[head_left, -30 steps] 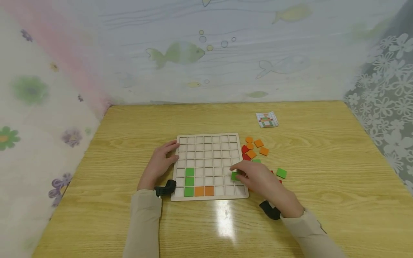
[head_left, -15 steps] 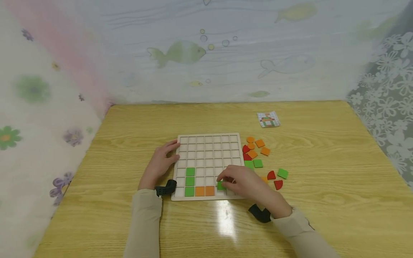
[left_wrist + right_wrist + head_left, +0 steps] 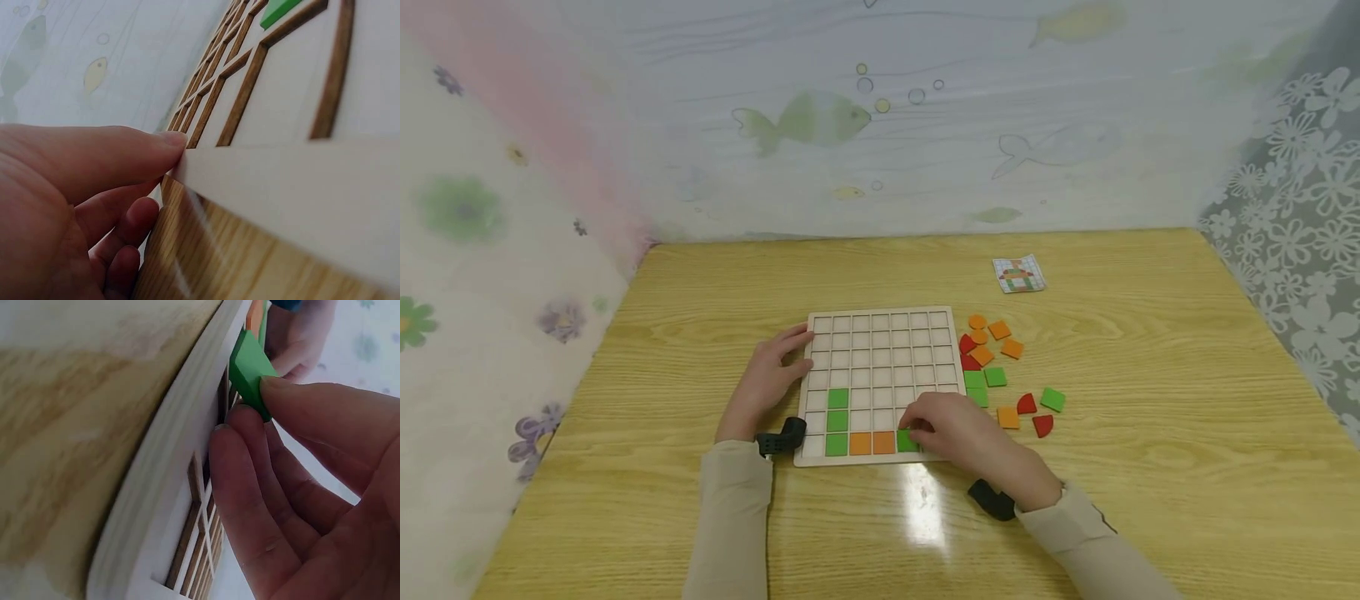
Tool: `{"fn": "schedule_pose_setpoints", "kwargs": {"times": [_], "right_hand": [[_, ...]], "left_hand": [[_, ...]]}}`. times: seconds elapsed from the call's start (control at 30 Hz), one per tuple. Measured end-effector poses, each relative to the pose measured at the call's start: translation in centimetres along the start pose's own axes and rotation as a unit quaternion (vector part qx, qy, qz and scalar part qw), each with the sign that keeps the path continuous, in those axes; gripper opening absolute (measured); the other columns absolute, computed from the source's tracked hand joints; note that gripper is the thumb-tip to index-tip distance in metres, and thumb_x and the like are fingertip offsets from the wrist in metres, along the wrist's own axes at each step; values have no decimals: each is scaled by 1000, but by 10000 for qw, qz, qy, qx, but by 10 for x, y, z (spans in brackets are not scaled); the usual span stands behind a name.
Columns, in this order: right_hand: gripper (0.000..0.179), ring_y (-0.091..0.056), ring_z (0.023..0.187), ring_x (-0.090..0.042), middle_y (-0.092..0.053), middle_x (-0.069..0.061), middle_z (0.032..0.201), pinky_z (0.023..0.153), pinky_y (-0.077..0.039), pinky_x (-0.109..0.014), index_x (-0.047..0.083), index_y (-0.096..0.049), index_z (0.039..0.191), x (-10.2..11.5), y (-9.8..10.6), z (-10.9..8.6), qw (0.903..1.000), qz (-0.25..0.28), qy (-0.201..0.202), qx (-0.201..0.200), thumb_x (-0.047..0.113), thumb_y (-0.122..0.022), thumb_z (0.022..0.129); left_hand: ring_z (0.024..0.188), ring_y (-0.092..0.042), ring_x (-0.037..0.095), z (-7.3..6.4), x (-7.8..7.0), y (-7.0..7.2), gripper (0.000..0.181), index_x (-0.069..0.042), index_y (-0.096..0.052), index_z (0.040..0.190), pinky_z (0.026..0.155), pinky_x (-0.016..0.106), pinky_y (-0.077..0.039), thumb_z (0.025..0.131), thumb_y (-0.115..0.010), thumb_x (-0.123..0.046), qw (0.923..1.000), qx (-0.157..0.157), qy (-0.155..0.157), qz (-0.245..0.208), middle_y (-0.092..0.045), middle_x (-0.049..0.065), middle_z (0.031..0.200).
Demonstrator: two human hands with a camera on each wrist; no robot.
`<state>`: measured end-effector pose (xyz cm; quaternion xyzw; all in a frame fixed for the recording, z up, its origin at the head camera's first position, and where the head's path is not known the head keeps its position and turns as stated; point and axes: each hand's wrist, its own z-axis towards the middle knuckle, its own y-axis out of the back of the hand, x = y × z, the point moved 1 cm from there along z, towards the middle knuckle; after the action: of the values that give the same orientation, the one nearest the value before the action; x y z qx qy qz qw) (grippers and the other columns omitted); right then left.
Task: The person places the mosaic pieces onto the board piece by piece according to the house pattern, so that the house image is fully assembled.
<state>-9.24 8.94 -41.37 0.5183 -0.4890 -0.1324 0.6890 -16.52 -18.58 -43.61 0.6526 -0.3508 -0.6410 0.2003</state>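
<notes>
A pale wooden grid board (image 3: 872, 460) lies on the table. My left hand (image 3: 762, 385) rests against its left edge, thumb tip (image 3: 172, 139) at the rim and the other fingers loosely bent. With thumb and fingers, my right hand (image 3: 958, 423) pinches a green square tile (image 3: 249, 365). That tile sits tilted over a bottom-row cell, right beside an orange tile (image 3: 883, 442). Another orange tile (image 3: 860, 443) lies left of it. Three green tiles (image 3: 837, 422) form a column on the board's left. My right hand covers the board's lower right corner.
Right of the board lie loose tiles: orange squares (image 3: 1008, 417), orange rounds (image 3: 977, 322), red quarter-rounds (image 3: 1042, 425) and green squares (image 3: 1052, 400). A small picture card (image 3: 1019, 274) with a coloured grid figure lies farther back. A painted wall (image 3: 880, 150) stands behind the table.
My right hand has moved left and toward the front edge with the green tile, from the board's right side to the cell beside the orange tiles. My left hand has stayed in place.
</notes>
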Motion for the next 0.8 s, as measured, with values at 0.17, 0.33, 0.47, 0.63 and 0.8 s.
{"fn": "schedule_pose_setpoints", "kwargs": {"times": [0.17,0.33,0.47,0.63,0.8], "right_hand": [[9,-51,71,-3,-58,12,81,64,-44,-21,19,-69,88,0,-1,-1,9999,-12,98,-46,14,-65,81],[10,-51,70,-4,-54,10,82,61,-43,-19,19,-70,89,2,-2,-4,9996,27,202,-215,16,-67,80],[10,-50,68,-4,-51,8,82,59,-43,-18,18,-70,87,2,-1,-6,9994,67,178,-286,16,-69,78],[5,-49,68,-4,-49,10,80,60,-43,-19,18,-68,82,0,-1,-6,9995,-81,140,-257,17,-70,77],[6,-49,67,-4,-49,11,80,60,-43,-19,19,-67,84,-1,1,-5,9997,-70,128,-191,17,-69,78]], "left_hand": [[128,-23,28,0,-1,0,45,-16,-45,133,101,46,-22,89,-55,-20,10000,14,13,32,-32,-3,141],[128,-23,27,0,-2,0,46,-16,-45,133,101,47,-22,89,-55,-20,10000,12,-5,48,-32,-4,141],[129,-21,28,0,-2,1,46,-16,-45,133,102,47,-21,89,-55,-20,10000,32,-32,20,-32,-4,141],[129,-21,28,0,-2,2,46,-15,-44,133,102,47,-21,89,-54,-20,10000,57,-19,-2,-32,-3,141],[129,-22,28,-1,-2,1,46,-15,-45,133,102,47,-22,89,-55,-20,10000,58,36,-4,-32,-3,141]]}}
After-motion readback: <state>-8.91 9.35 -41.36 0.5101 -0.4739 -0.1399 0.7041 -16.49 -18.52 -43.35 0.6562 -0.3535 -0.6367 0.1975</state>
